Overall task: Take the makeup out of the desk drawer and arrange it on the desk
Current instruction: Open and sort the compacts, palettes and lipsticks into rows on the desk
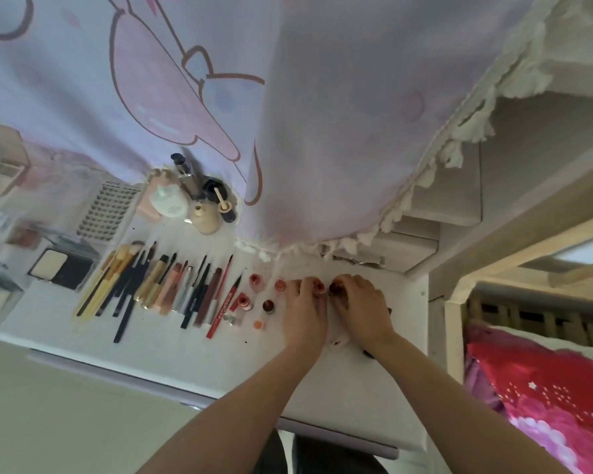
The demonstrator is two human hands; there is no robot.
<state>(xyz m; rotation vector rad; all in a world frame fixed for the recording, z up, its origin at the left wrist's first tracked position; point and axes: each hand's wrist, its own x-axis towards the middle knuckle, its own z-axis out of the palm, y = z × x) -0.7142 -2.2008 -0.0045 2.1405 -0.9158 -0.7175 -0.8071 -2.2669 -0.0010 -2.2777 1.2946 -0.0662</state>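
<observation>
Evidently the left hand (303, 307) pinches a red lipstick (318, 287) at its fingers (310, 285); the right hand (360, 302) pinches a dark lipstick (336, 289) on the desk (220, 357). Light, stiff, slippery and tippy: grip mid-barrel.

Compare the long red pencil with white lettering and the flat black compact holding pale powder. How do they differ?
The long red pencil with white lettering is thin and stick-shaped; the flat black compact holding pale powder is broad and rectangular. The pencil lies at the right end of the row of brushes and pens; the compact sits left of that row. The pencil is closed; the compact's powder is exposed. Both lie flat on the white desk.
</observation>
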